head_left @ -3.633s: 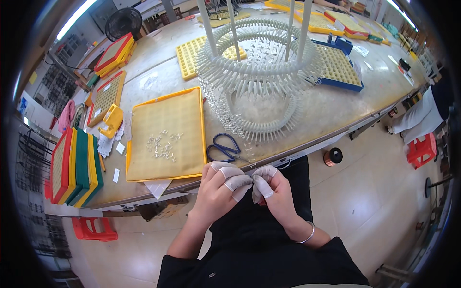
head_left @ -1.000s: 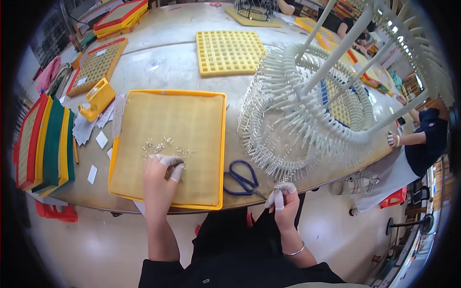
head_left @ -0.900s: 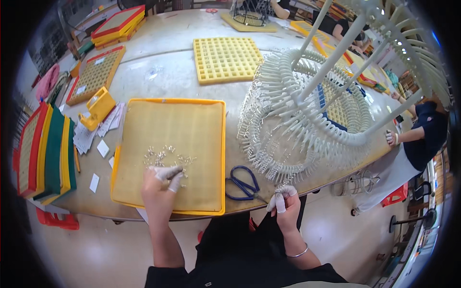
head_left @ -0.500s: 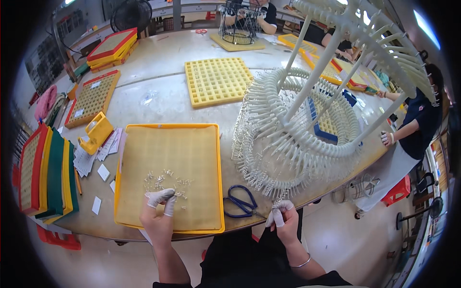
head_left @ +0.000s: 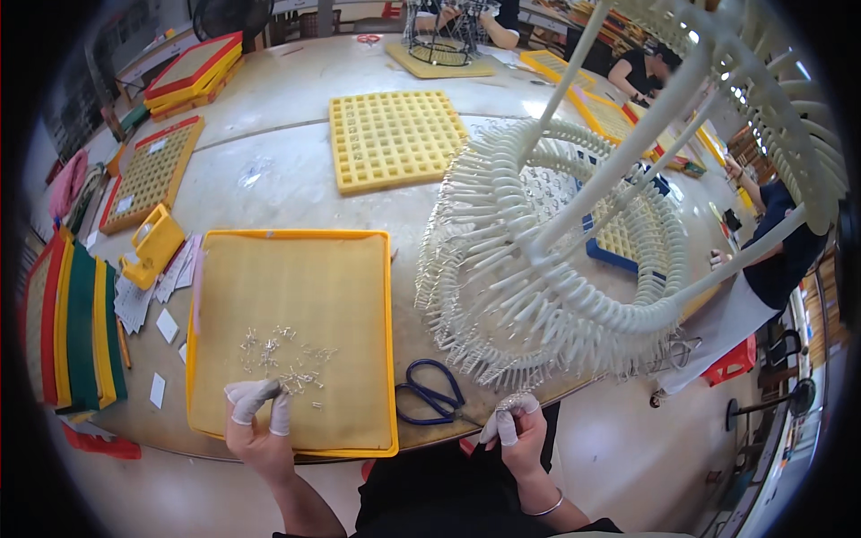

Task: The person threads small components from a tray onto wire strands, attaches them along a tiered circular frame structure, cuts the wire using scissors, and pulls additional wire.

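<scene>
Head view: white slips lie beside the yellow tray.

A flat tray lies on the table directly before the person, with a scatter of small metal parts in its near half. The left hand rests at the tray's near edge, just before those parts. Right of the tray lie scissors, and right of them the right hand sits at the table's edge. Behind the scissors stands a ringed peg rack. A grid tray lies behind the flat tray; stacked trays stand on edge to its left
</scene>
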Motion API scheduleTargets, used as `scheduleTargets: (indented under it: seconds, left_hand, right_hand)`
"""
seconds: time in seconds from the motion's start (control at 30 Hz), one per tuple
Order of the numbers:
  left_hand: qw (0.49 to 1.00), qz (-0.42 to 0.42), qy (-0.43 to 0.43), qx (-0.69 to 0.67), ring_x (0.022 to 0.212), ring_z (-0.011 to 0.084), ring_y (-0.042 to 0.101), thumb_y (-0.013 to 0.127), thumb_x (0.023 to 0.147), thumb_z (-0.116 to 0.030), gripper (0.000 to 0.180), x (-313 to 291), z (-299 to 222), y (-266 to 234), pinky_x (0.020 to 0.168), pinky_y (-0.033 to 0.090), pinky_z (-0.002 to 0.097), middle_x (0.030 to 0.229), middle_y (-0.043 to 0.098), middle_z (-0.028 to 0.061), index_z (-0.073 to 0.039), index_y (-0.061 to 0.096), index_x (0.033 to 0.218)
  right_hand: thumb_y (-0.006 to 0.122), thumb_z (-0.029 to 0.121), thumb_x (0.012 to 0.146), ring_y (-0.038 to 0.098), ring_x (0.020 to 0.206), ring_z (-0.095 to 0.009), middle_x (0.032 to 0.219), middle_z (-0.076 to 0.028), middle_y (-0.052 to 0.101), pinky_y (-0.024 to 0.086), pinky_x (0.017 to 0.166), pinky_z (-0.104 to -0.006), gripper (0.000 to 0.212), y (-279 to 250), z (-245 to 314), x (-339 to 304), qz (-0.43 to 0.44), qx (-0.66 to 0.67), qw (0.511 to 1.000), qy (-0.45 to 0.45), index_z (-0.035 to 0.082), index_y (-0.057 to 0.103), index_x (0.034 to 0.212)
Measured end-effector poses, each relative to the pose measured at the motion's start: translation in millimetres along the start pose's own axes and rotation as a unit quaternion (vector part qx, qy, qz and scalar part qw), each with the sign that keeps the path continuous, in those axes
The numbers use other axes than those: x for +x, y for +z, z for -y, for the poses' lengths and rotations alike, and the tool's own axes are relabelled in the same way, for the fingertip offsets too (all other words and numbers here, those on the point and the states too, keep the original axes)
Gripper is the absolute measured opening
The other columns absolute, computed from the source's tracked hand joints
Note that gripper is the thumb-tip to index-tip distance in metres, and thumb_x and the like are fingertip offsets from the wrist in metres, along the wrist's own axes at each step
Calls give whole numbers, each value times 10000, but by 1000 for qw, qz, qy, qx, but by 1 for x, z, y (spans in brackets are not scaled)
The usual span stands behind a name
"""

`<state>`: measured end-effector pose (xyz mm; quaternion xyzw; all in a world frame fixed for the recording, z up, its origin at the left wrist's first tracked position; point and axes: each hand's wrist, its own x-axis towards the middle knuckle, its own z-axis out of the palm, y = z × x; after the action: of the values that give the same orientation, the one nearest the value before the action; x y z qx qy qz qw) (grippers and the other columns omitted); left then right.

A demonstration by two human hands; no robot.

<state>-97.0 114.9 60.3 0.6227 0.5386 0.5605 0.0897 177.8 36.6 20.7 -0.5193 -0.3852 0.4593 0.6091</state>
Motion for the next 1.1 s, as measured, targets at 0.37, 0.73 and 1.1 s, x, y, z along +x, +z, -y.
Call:
scheduleTargets:
  seconds: [0.37,0.73,1.1]
  left_hand:
    - [974,-107,-160,-122,889,150,563,579,800,92,174,-11,17,3,838,459,270,959,591,79,42,596,966]
    - [952,35,-94,-290,792,176,591,581,767,85,170,8,-48,-5,748,496,304,917,623,127,17,580,922]
    - [868,280,-46,-408,822,229,613,647,681,132,228,-49,-129,26,727,507,313,878,618,161,47,575,880]
  right_hand:
    - [480,69,908,533,510,-89,630,-46,544,405,412,-190,76,-2,7,2,18,32,999,31,30,458,970]
    - [513,98,901,500,484,-56,649,-30,561,336,370,-186,114,11,-19,17,-75,-115,990,-39,10,493,970]
    - [552,70,870,512,536,-51,666,-21,560,418,473,-198,103,-6,32,-34,-30,-5,998,46,0,517,937]
